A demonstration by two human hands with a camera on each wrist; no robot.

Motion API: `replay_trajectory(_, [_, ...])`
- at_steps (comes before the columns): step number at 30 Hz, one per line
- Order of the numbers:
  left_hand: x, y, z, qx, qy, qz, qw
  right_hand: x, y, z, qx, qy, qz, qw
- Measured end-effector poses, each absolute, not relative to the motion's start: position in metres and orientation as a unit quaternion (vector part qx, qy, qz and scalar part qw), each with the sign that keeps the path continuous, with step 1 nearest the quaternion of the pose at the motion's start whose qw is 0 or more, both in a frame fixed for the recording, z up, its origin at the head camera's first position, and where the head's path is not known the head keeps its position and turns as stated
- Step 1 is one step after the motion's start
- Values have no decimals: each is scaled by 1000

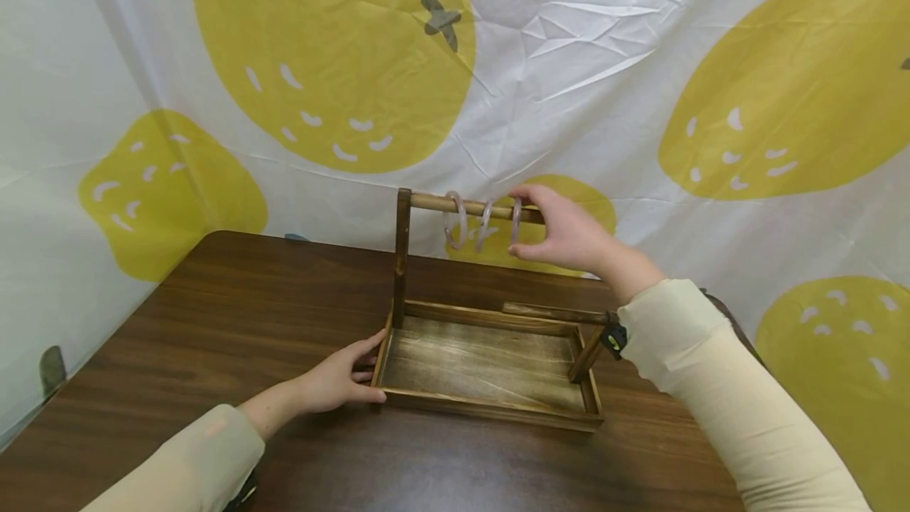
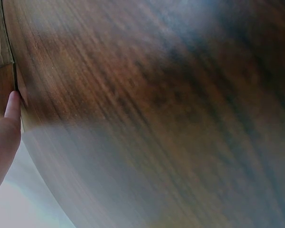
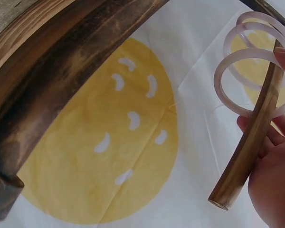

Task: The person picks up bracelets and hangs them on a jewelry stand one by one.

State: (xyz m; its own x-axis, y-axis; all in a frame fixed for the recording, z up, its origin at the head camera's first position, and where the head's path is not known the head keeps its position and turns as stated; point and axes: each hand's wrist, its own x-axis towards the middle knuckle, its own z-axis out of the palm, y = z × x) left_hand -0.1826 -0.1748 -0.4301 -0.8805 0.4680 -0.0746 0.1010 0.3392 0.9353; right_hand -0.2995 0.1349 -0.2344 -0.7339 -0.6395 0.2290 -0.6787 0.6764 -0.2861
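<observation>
A wooden jewelry stand (image 1: 490,415) has a shallow tray base, a tall left post and a shorter right post, each with a horizontal bar. Pale lilac bangles (image 1: 456,221) hang on the tall post's bar, two of them apart from my hand. My right hand (image 1: 569,235) pinches a third bangle (image 3: 222,90) between thumb above and fingers below. This bangle encircles the bar (image 3: 247,156) close to its free end. Low on the left, my left hand (image 1: 334,378) holds the tray's end, thumb (image 2: 13,107) at the front corner, other fingers along the side.
The stand rests on a dark brown wooden table (image 1: 284,322). Behind it hangs a white cloth (image 1: 512,101) printed with yellow lemons. The shorter bar (image 1: 554,312) lies beneath my right forearm, close to the wrist.
</observation>
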Motion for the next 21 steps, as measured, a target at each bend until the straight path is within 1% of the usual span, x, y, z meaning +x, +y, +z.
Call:
replay_trajectory(6, [-182,-175,-430,178,803,544,167,-297,134,-235,363,-916,161,52])
replay_trajectory(15, [-184,-175,-431,181,799,549,165,-297,133,-234,375,-918,110,72])
replay_trajectory(21, [-184,-175,-433,183,802,544,165,-298,133,-235,373,-920,99,72])
